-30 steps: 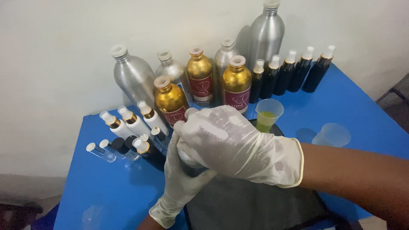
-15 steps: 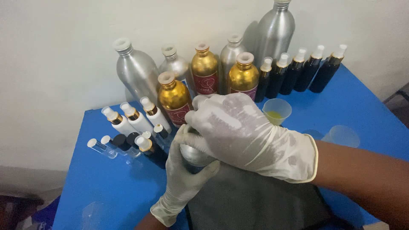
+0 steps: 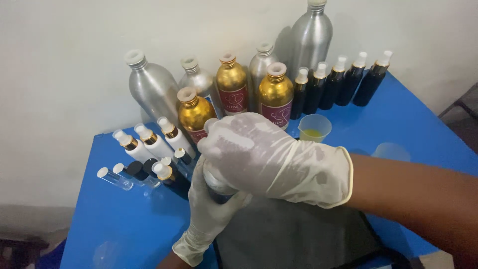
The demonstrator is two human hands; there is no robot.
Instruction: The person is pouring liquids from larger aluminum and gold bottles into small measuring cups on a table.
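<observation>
Both my hands wear white gloves. My left hand (image 3: 211,211) wraps from below around a silver metal bottle (image 3: 219,184), mostly hidden, held above a dark grey mat (image 3: 294,236) on the blue table (image 3: 107,209). My right hand (image 3: 264,154) is clamped over the top of the same bottle, covering its neck and cap. Directly behind my hands stand gold bottles (image 3: 275,94) with dark red labels.
Silver aluminium bottles (image 3: 149,87) line the wall, one tall one (image 3: 311,37) at the back. A row of dark spray bottles (image 3: 348,82) stands at the right. White spray bottles (image 3: 149,142) and small vials (image 3: 113,178) lie at the left. A small cup of yellow liquid (image 3: 313,128) and a clear cup (image 3: 392,151) sit nearby.
The view has shifted slightly; both hands keep their grip on the silver bottle, the right hand turning a little over its top.
</observation>
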